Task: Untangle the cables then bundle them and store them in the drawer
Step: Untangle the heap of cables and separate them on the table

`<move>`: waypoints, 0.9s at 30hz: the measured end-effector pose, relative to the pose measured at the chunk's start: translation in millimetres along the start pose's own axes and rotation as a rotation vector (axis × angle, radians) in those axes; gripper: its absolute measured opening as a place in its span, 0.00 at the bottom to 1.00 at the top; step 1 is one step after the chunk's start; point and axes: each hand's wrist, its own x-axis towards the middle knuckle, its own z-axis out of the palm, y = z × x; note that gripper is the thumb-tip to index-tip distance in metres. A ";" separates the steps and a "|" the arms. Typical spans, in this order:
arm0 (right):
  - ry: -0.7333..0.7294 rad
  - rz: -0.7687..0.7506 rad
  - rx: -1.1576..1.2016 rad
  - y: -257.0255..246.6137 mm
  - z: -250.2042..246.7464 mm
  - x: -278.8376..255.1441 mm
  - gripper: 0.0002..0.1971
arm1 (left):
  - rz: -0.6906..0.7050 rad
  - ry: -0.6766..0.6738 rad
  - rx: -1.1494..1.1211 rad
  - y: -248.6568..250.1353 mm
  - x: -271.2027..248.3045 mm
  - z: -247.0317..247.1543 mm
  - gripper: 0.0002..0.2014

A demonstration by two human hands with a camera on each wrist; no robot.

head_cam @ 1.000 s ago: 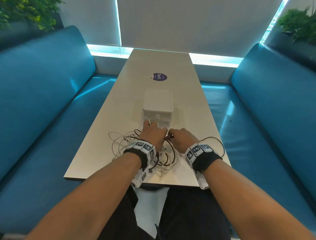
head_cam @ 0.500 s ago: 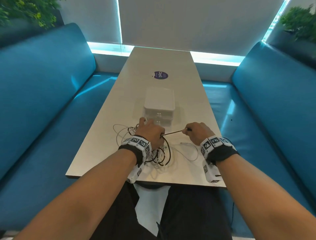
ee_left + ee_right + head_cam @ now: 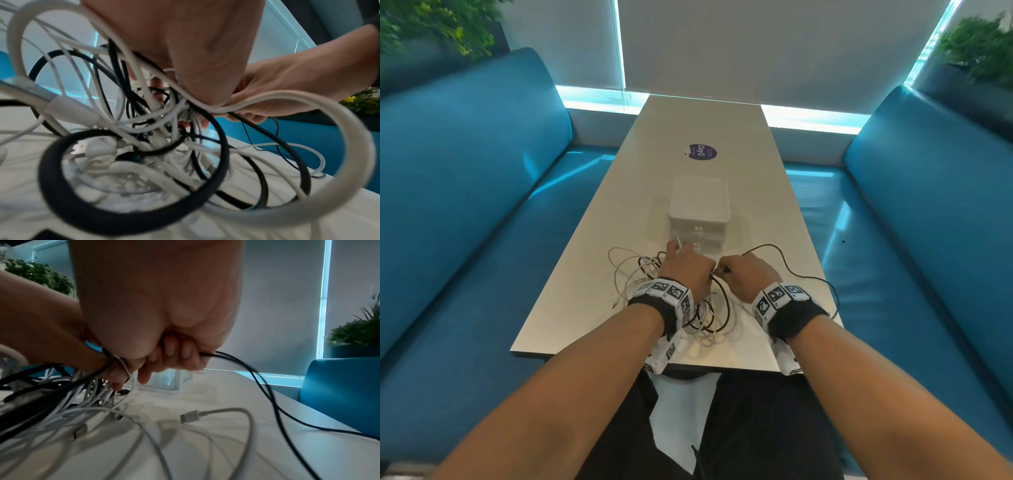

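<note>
A tangle of white and black cables (image 3: 705,318) lies on the near end of the white table (image 3: 585,274). My left hand (image 3: 688,269) grips a knot of white and black strands (image 3: 180,104) at the top of the tangle. Right beside it, my right hand (image 3: 743,274) has its fingers (image 3: 174,352) curled round a thin black cable (image 3: 259,382). That black cable (image 3: 784,263) loops slack to the right, out to the table's right edge. The white drawer box (image 3: 698,209) stands just beyond both hands, drawers shut.
A loose white USB plug (image 3: 190,416) lies on the table under my right hand. White loops (image 3: 619,274) spread left of the tangle. A purple sticker (image 3: 700,151) sits farther up the table. Blue benches (image 3: 465,222) flank both sides.
My right hand, which had drawn the black cable taut to the right, has come back next to the left hand. The freed black cable now lies slack on the right.
</note>
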 end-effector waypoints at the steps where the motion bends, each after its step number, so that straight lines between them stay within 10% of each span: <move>1: 0.022 0.015 -0.008 0.7 -1.4 0.7 0.14 | -0.006 0.010 -0.017 -0.1 -0.1 0.4 0.06; 27: 0.037 0.231 0.197 26.4 -16.9 -2.5 0.07 | 0.021 0.095 -0.506 -33.8 -5.0 0.3 0.25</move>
